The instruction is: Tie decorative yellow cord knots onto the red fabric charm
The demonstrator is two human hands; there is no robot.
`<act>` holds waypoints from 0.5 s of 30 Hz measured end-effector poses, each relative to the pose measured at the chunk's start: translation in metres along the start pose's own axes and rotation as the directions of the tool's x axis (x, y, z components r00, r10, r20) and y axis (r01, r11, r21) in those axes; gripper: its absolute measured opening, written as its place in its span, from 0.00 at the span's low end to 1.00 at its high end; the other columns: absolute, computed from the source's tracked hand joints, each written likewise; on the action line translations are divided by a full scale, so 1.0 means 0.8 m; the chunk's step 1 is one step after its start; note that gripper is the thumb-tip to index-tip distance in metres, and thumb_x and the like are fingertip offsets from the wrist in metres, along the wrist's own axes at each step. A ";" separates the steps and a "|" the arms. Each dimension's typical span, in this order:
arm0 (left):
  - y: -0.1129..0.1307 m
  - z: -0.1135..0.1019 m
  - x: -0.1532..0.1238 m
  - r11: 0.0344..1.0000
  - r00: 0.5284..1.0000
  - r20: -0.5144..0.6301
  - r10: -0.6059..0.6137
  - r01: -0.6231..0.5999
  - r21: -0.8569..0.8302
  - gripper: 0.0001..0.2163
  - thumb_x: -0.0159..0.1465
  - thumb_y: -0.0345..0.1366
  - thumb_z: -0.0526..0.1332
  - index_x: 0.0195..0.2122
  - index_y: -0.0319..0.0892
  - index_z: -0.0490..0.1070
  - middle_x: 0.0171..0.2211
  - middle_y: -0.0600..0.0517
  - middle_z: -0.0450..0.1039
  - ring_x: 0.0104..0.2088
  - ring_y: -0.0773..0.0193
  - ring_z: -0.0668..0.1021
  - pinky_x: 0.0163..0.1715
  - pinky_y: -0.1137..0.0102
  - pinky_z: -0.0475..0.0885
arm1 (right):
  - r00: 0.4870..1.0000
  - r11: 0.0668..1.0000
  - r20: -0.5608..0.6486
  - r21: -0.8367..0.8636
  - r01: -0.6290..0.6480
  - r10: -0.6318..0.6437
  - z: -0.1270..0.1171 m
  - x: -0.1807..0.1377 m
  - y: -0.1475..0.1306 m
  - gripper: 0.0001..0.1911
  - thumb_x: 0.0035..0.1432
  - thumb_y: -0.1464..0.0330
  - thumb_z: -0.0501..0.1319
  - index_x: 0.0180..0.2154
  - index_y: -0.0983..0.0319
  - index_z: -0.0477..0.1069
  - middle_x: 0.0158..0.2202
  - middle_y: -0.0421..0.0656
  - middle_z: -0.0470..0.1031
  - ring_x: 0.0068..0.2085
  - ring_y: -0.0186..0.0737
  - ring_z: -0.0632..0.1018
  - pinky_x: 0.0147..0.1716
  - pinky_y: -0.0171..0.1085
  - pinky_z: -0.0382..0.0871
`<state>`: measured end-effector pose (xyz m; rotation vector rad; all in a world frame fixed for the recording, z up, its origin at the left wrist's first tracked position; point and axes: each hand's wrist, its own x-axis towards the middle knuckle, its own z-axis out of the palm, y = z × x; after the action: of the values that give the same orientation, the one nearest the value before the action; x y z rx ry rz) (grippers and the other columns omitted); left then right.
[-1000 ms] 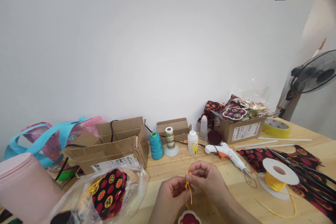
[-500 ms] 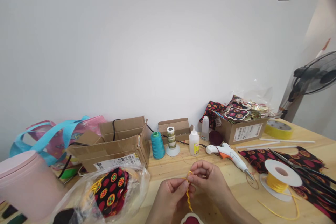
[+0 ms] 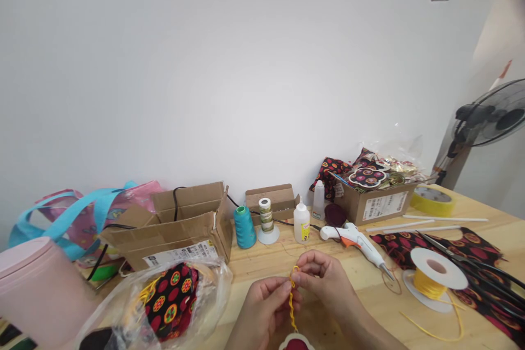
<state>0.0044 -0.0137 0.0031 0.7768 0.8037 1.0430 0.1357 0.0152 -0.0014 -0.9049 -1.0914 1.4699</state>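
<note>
Low in the middle of the head view, my left hand [image 3: 264,309] and my right hand [image 3: 326,281] meet over the wooden table [image 3: 361,306]. Both pinch a twisted yellow cord [image 3: 292,301] that runs down between them to a small dark red ornament with a white rim [image 3: 296,343] at the bottom edge. A little loop of the cord shows above my right fingertips. The lower part of the ornament is cut off by the frame.
A spool of yellow cord [image 3: 435,279] stands at the right beside patterned fabric [image 3: 471,246] and scissors [image 3: 476,265]. A glue gun [image 3: 359,240], glue bottles [image 3: 301,222], thread spools [image 3: 245,227], cardboard boxes [image 3: 176,224], a plastic bag of fabric pieces [image 3: 168,301] and a pink container [image 3: 36,284] surround my hands.
The yellow cord between my fingers has become a longer, tighter twist hanging straight to the ornament. My hands have stayed in nearly the same place.
</note>
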 end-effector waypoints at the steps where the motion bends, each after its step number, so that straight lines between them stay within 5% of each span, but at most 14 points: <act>1: 0.000 0.000 -0.001 0.999 1.000 0.006 -0.022 0.023 -0.040 0.06 0.51 0.33 0.60 0.26 0.34 0.72 0.21 0.50 0.71 0.24 0.68 0.71 0.27 0.74 0.63 | 1.000 1.000 -0.006 0.000 -0.002 0.002 0.000 0.000 0.000 0.14 0.30 0.68 0.68 0.21 0.64 0.65 0.17 0.36 0.71 0.20 0.30 0.71 0.21 0.29 0.63; 9: -0.003 -0.006 -0.001 0.989 0.996 -0.043 -0.076 0.070 -0.133 0.05 0.49 0.31 0.62 0.27 0.34 0.71 0.21 0.51 0.70 0.21 0.72 0.71 0.24 0.76 0.63 | 1.000 0.999 0.007 0.035 -0.009 0.009 0.001 0.002 0.000 0.13 0.29 0.70 0.68 0.21 0.65 0.66 0.17 0.36 0.71 0.20 0.28 0.71 0.21 0.27 0.62; 15: -0.012 -0.006 0.008 0.973 0.990 -0.077 0.117 -0.099 0.209 0.13 0.39 0.28 0.66 0.28 0.37 0.69 0.23 0.52 0.70 0.24 0.69 0.71 0.23 0.76 0.63 | 0.998 0.995 -0.035 0.088 -0.045 0.048 0.000 0.002 0.004 0.13 0.30 0.71 0.68 0.20 0.65 0.66 0.15 0.35 0.71 0.19 0.26 0.69 0.19 0.25 0.61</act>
<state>0.0064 -0.0096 -0.0084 0.9635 0.9641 1.1096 0.1345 0.0166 -0.0045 -0.8977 -0.9779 1.5212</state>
